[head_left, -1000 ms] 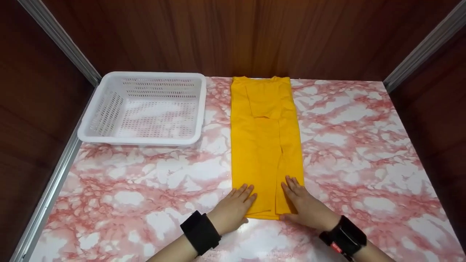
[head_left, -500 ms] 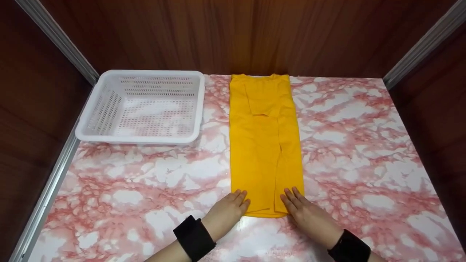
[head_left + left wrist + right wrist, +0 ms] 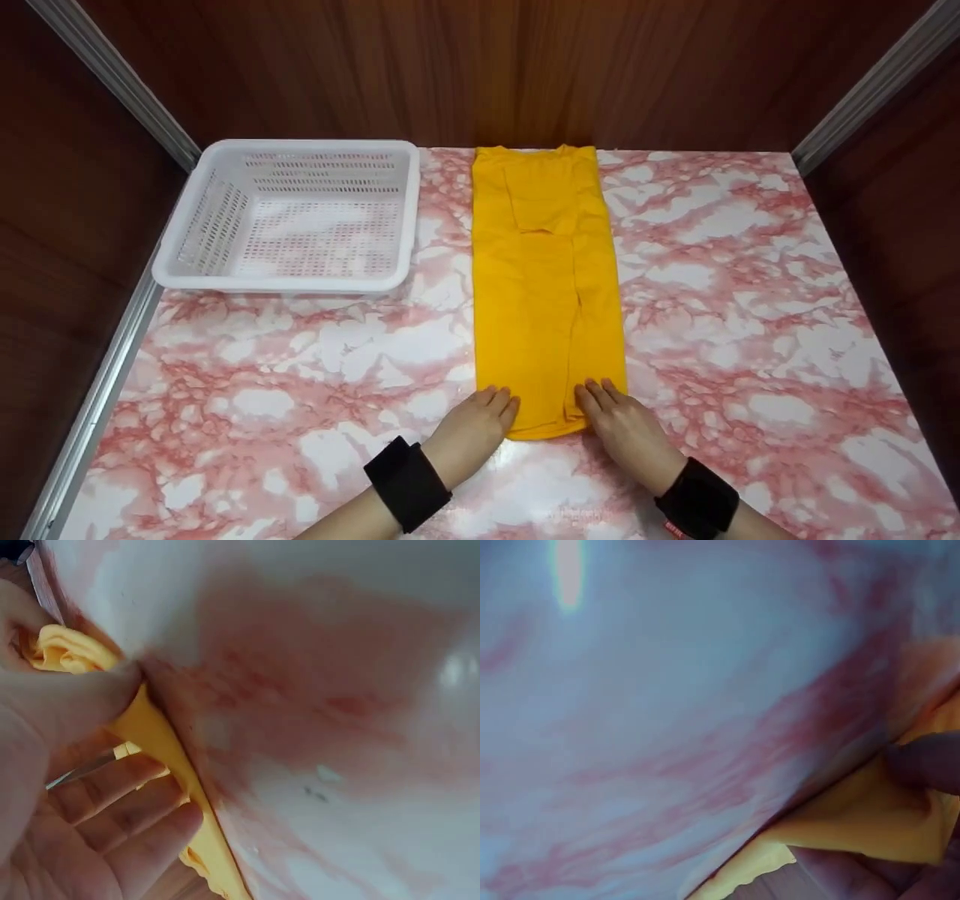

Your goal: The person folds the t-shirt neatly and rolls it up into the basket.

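Observation:
A yellow shirt (image 3: 536, 300), folded into a long strip with one sleeve laid over its far part, lies flat on the table. At its near left corner, my left hand (image 3: 474, 427) pinches the hem, fingers on top and thumb hidden in the head view. The left wrist view shows the hem (image 3: 161, 735) between that thumb and the fingers. My right hand (image 3: 626, 427) grips the near right corner in the same manner. In the right wrist view a fold of the cloth (image 3: 855, 821) sits between its thumb and fingers, partly dark and cut off by the frame.
A white perforated plastic basket (image 3: 285, 283) stands at the back left with nothing in it. The tabletop (image 3: 750, 337) has a red and white marbled pattern. Brown wood-grain panels (image 3: 480, 67) with metal edging enclose the back and both sides.
Both hands have drawn back from lying on the shirt's near end to its corners, and their fingers now hold the hem. The near corners look slightly bent up. The basket stays put.

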A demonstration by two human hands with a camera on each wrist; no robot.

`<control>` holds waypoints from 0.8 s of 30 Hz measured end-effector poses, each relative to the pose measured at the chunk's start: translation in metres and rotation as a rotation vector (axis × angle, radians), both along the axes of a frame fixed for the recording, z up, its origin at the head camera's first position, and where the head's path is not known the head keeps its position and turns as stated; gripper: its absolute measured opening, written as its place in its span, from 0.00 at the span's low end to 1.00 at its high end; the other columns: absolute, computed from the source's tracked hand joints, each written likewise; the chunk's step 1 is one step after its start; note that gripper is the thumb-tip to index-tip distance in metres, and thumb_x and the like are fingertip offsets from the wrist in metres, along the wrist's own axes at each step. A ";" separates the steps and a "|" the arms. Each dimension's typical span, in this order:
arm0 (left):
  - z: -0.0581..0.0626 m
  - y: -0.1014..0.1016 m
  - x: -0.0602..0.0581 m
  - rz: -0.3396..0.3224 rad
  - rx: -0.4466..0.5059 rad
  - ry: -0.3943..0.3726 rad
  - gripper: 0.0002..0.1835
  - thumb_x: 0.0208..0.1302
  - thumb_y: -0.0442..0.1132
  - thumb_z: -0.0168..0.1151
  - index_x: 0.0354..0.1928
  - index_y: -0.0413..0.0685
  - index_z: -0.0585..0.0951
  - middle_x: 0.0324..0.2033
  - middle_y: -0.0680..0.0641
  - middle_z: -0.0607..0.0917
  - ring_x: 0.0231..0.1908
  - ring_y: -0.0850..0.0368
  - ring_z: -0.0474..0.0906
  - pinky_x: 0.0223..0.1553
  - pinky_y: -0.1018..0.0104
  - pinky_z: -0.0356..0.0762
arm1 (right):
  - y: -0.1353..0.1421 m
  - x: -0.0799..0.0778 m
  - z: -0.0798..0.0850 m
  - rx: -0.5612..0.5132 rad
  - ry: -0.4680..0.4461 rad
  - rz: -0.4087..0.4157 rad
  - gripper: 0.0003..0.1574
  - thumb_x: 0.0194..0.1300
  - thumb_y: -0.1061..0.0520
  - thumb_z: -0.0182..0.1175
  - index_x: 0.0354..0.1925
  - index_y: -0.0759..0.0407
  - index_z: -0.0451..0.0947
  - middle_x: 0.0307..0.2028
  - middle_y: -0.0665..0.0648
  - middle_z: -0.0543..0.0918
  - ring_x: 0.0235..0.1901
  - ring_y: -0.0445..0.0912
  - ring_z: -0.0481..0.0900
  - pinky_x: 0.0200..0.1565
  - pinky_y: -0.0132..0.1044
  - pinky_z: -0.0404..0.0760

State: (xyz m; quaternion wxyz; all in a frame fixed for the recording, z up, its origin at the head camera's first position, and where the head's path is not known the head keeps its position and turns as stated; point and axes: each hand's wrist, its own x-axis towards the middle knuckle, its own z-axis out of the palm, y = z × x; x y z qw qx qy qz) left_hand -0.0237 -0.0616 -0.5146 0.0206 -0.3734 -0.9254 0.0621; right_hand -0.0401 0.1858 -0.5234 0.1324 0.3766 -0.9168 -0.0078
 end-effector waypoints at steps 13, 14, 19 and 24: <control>-0.005 0.012 -0.014 0.066 0.127 0.092 0.16 0.56 0.37 0.59 0.48 0.45 0.79 0.45 0.47 0.76 0.42 0.53 0.71 0.37 0.66 0.70 | 0.004 -0.013 0.007 -0.158 -0.149 -0.064 0.17 0.47 0.65 0.66 0.39 0.57 0.79 0.43 0.56 0.79 0.40 0.47 0.77 0.36 0.38 0.80; -0.005 0.012 -0.015 0.063 0.138 0.077 0.16 0.57 0.36 0.59 0.48 0.45 0.79 0.47 0.46 0.76 0.45 0.51 0.71 0.41 0.65 0.71 | 0.005 -0.012 0.006 -0.158 -0.165 -0.066 0.17 0.46 0.65 0.66 0.39 0.57 0.79 0.46 0.57 0.78 0.43 0.48 0.76 0.39 0.39 0.79; -0.003 0.009 -0.013 0.057 0.155 -0.023 0.17 0.59 0.31 0.54 0.52 0.43 0.76 0.57 0.42 0.72 0.58 0.47 0.65 0.54 0.58 0.68 | 0.009 -0.007 0.004 -0.166 -0.203 -0.047 0.19 0.51 0.68 0.62 0.45 0.62 0.77 0.52 0.62 0.75 0.53 0.53 0.72 0.48 0.45 0.74; 0.001 0.007 -0.011 0.035 0.157 -0.016 0.16 0.59 0.30 0.53 0.51 0.44 0.77 0.52 0.43 0.76 0.55 0.50 0.70 0.53 0.62 0.69 | 0.010 -0.001 0.009 -0.176 -0.245 -0.033 0.21 0.54 0.71 0.57 0.48 0.62 0.75 0.50 0.62 0.77 0.53 0.53 0.73 0.46 0.43 0.75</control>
